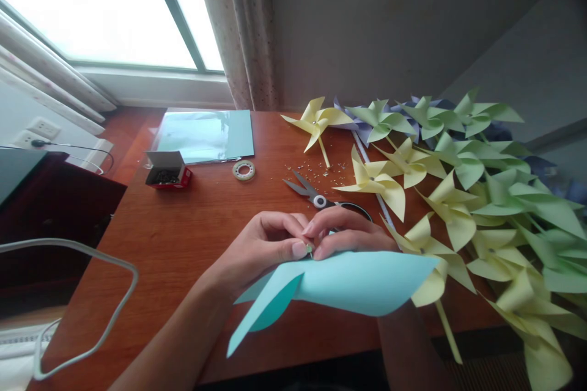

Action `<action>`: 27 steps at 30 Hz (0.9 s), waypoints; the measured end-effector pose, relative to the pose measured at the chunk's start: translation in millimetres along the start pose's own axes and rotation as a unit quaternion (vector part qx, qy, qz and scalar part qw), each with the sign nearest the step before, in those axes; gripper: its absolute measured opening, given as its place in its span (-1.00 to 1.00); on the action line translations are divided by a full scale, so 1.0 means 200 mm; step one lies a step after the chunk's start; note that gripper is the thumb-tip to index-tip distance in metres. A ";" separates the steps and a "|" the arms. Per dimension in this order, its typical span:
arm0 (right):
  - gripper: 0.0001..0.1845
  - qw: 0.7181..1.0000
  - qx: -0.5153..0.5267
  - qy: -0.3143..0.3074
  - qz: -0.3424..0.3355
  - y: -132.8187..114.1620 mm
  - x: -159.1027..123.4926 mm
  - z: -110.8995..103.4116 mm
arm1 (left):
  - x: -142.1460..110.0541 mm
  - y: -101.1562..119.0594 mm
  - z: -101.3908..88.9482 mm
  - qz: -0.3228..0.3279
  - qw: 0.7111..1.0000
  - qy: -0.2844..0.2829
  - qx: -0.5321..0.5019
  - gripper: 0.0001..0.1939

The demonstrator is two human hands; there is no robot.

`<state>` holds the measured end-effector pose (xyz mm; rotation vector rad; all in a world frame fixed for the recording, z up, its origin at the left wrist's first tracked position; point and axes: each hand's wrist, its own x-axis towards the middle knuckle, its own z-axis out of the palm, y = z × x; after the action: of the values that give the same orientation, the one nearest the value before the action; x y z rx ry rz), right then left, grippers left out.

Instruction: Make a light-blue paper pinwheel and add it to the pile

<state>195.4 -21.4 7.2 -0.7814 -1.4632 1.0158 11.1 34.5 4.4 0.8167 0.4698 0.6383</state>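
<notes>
Both my hands meet over the middle of the wooden table (192, 226). My left hand (261, 244) and my right hand (348, 235) pinch together at the folded centre of a light blue paper pinwheel (358, 284), whose curled flaps spread out below my fingers. A small pin head (310, 249) shows between my thumbs. Just behind my right hand lie black-handled scissors (316, 195).
A heap of finished yellow, green and purple pinwheels (458, 183) fills the right side. A stack of blue paper sheets (204, 134), a tape roll (243, 170) and an open red box of pins (166, 171) sit at the back left. A white cable (92, 256) loops at left.
</notes>
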 end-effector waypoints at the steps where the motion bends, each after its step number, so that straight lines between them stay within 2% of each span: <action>1: -0.90 1.000 -0.004 0.001 0.001 0.00 0.00 0.00 | 0.00 0.00 0.00 0.001 1.000 -0.002 0.001 -0.91; 15: -0.91 1.000 0.002 0.009 0.008 0.00 0.00 0.00 | 0.00 0.00 0.01 -0.026 0.998 0.044 -0.023 -0.82; 23: -0.92 1.000 -0.005 -0.005 0.006 0.00 0.00 0.00 | 0.00 -0.01 0.01 -0.017 0.999 0.011 -0.048 -0.90; 27: -0.88 1.000 -0.018 -0.009 0.014 0.00 0.00 -0.01 | 0.00 0.00 0.02 -0.014 0.999 0.014 -0.039 -0.88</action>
<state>196.9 -21.4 6.5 -0.8214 -1.4924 1.0218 13.5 32.5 5.9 0.7283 0.4773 0.6393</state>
